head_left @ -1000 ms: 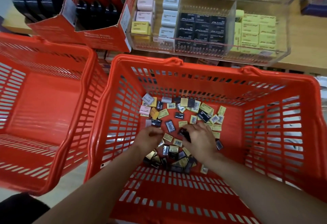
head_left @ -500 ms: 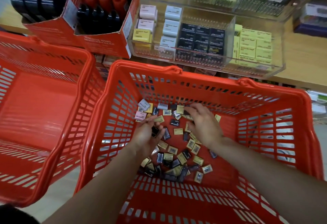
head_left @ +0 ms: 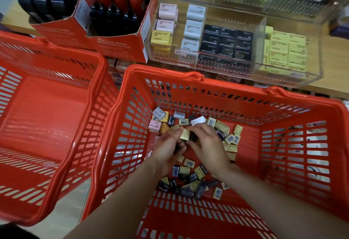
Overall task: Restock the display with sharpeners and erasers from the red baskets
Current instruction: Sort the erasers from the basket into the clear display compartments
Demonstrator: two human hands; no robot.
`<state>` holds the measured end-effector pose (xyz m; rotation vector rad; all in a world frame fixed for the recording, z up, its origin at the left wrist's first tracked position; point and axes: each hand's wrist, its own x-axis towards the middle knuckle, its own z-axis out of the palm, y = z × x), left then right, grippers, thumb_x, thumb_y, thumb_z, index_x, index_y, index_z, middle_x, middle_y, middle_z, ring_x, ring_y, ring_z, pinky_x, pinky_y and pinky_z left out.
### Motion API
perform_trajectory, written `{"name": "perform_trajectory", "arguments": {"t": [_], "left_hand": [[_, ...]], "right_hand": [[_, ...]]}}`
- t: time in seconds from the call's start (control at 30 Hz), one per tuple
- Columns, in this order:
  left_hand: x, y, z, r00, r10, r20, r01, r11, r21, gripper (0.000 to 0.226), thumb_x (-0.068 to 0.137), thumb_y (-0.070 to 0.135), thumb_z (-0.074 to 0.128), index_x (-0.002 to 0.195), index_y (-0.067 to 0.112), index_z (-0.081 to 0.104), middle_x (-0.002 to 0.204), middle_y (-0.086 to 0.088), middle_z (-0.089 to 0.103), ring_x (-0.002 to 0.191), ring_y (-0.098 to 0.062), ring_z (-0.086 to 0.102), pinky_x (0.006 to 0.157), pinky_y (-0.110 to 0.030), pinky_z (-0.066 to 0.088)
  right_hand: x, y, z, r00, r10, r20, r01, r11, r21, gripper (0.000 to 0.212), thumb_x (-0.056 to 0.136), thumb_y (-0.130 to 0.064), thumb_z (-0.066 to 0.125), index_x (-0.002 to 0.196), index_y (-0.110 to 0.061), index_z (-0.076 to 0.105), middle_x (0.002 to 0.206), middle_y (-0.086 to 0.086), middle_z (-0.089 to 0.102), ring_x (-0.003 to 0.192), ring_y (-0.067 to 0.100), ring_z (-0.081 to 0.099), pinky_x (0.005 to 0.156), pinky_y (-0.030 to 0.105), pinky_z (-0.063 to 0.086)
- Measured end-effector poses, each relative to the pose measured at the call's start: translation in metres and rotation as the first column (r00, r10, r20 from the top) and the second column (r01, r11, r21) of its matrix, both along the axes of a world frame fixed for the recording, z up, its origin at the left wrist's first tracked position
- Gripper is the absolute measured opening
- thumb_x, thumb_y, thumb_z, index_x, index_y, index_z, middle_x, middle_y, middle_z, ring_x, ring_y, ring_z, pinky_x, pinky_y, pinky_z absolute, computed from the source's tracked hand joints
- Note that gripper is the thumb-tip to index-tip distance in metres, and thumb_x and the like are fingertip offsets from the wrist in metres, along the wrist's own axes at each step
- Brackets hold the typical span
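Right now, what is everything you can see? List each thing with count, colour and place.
right basket: one, red, below the shelf
loose erasers: dozens, yellow, black, some pink and grey, on its floor
left basket: one, red, no items seen inside
cardboard box: one, red, holds red and black sharpeners
clear display tray: one, on wooden shelf, rows of pink, yellow, grey, black erasers
left hand: holds dark erasers
right hand: pinches yellow eraser

Glossy red plastic basket (head_left: 217, 95), clear acrylic display bin (head_left: 294, 80), wooden shelf (head_left: 338, 64).
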<state>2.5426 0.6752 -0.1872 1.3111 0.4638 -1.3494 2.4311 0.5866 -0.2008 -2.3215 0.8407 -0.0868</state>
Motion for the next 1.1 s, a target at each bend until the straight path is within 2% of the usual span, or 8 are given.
{"name": "perform_trajectory", "arguments": {"t": [0.17, 0.3, 0.47, 0.6, 0.7, 0.83, 0.93, 1.1], "left_hand": [[-0.005, 0.001, 0.0, 0.998, 0.021, 0.06, -0.021, 1.0, 0.002, 0.033, 0.095, 0.026, 0.063, 0.123, 0.008, 0.062, 0.118, -0.01, 0.07, 0.11, -0.021, 0.066, 0.089, -0.033, 0.055], [0.008, 0.007, 0.002, 0.984, 0.179, 0.013, -0.179, 0.978, 0.104, 0.028, 0.091, 0.021, 0.068, 0.113, 0.006, 0.061, 0.107, -0.012, 0.069, 0.098, -0.02, 0.066, 0.077, -0.028, 0.059], [0.012, 0.015, 0.002, 0.98, 0.196, -0.041, -0.195, 0.98, 0.035, 0.03, 0.088, 0.007, 0.068, 0.117, 0.002, 0.062, 0.104, -0.016, 0.067, 0.09, -0.022, 0.067, 0.07, -0.029, 0.06], [0.01, 0.013, -0.003, 0.989, 0.145, -0.014, -0.145, 0.989, 0.042, 0.018, 0.09, -0.004, 0.059, 0.104, 0.007, 0.063, 0.088, -0.015, 0.062, 0.074, -0.019, 0.064, 0.076, -0.036, 0.061], [0.007, 0.01, -0.003, 0.998, 0.065, 0.009, -0.066, 0.997, 0.049, 0.008, 0.094, 0.013, 0.064, 0.099, 0.012, 0.07, 0.085, -0.009, 0.063, 0.074, -0.015, 0.063, 0.077, -0.032, 0.059], [-0.002, 0.011, 0.001, 0.996, -0.047, 0.071, 0.048, 0.999, -0.02, 0.039, 0.089, 0.039, 0.069, 0.118, 0.014, 0.066, 0.107, -0.002, 0.073, 0.092, -0.017, 0.07, 0.079, -0.028, 0.057], [-0.003, 0.014, 0.004, 0.995, 0.012, 0.096, -0.016, 0.999, 0.04, 0.033, 0.092, 0.035, 0.067, 0.12, 0.017, 0.065, 0.109, -0.007, 0.073, 0.083, -0.017, 0.067, 0.07, -0.027, 0.056], [0.003, 0.021, 0.003, 0.997, 0.067, 0.035, -0.071, 0.989, 0.128, 0.034, 0.09, 0.03, 0.069, 0.12, 0.016, 0.064, 0.102, -0.005, 0.072, 0.076, -0.016, 0.062, 0.058, -0.023, 0.055]], "right_hand": [[0.0, 0.005, 0.009, 0.993, -0.076, 0.095, 0.047, 0.959, 0.28, 0.061, 0.08, -0.03, 0.078, 0.136, -0.026, 0.053, 0.125, -0.011, 0.054, 0.113, 0.004, 0.053, 0.098, 0.026, 0.047], [0.0, -0.031, -0.007, 0.983, 0.097, -0.156, -0.092, 0.995, 0.036, 0.061, 0.091, -0.029, 0.066, 0.146, -0.023, 0.039, 0.145, -0.003, 0.047, 0.135, 0.016, 0.04, 0.112, 0.037, 0.031], [0.018, -0.038, -0.028, 0.896, 0.077, -0.437, -0.224, 0.928, -0.298, 0.072, 0.077, -0.002, 0.065, 0.142, -0.018, 0.04, 0.125, 0.002, 0.063, 0.125, 0.027, 0.044, 0.093, 0.04, 0.033], [0.018, -0.025, -0.026, 0.949, -0.073, -0.305, -0.02, 0.956, -0.291, 0.045, 0.086, -0.013, 0.064, 0.128, -0.023, 0.052, 0.11, -0.004, 0.069, 0.111, 0.024, 0.052, 0.087, 0.038, 0.033], [0.013, -0.003, -0.007, 0.984, -0.174, -0.049, 0.173, 0.985, -0.016, 0.029, 0.088, -0.025, 0.069, 0.117, -0.026, 0.062, 0.105, -0.008, 0.069, 0.101, 0.015, 0.061, 0.089, 0.036, 0.048], [0.006, 0.024, 0.015, 0.987, -0.135, 0.085, 0.118, 0.976, 0.185, 0.032, 0.084, -0.023, 0.075, 0.114, -0.026, 0.066, 0.1, -0.011, 0.069, 0.088, 0.004, 0.064, 0.075, 0.029, 0.055], [-0.004, 0.007, 0.016, 0.988, -0.135, 0.077, 0.111, 0.961, 0.255, 0.038, 0.079, -0.025, 0.081, 0.114, -0.025, 0.068, 0.103, -0.012, 0.065, 0.091, 0.0, 0.062, 0.082, 0.02, 0.053], [-0.008, -0.043, -0.004, 0.815, -0.548, -0.189, 0.572, 0.813, 0.107, 0.04, 0.082, -0.035, 0.077, 0.114, -0.012, 0.064, 0.112, 0.005, 0.067, 0.106, 0.023, 0.063, 0.089, 0.035, 0.051]]}}
